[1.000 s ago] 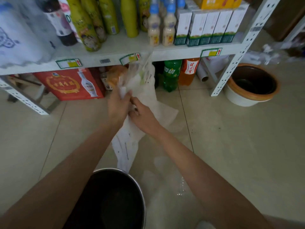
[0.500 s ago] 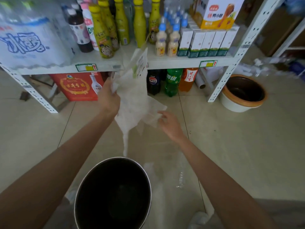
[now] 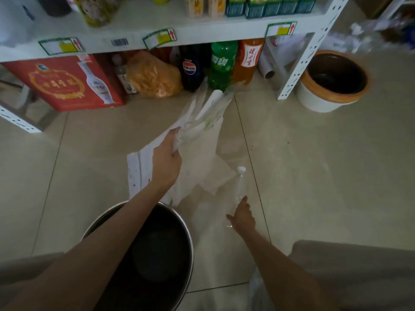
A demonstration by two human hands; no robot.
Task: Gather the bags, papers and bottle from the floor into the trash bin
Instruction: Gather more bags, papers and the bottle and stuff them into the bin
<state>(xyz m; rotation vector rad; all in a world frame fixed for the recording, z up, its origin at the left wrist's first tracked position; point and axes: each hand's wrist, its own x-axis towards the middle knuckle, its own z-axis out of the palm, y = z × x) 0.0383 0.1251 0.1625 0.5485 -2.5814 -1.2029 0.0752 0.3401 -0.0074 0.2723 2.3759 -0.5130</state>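
My left hand grips a bundle of white papers and clear plastic bags, held just above the floor beyond the trash bin. The dark round trash bin with a metal rim stands below my left forearm. A clear plastic bottle with a white cap lies on the floor tiles. My right hand rests on the lower end of that bottle, fingers spread over it. More white paper lies or hangs between the bundle and the bottle.
A white metal shelf stands ahead with soda bottles, a red box and an orange bag under it. A white bucket with a brown rim stands at the right. My knees show at both lower corners.
My right hand let go of the bundle and dropped down to the bottle on the floor. My left hand lowered the papers and bags, and the view tilted downward.
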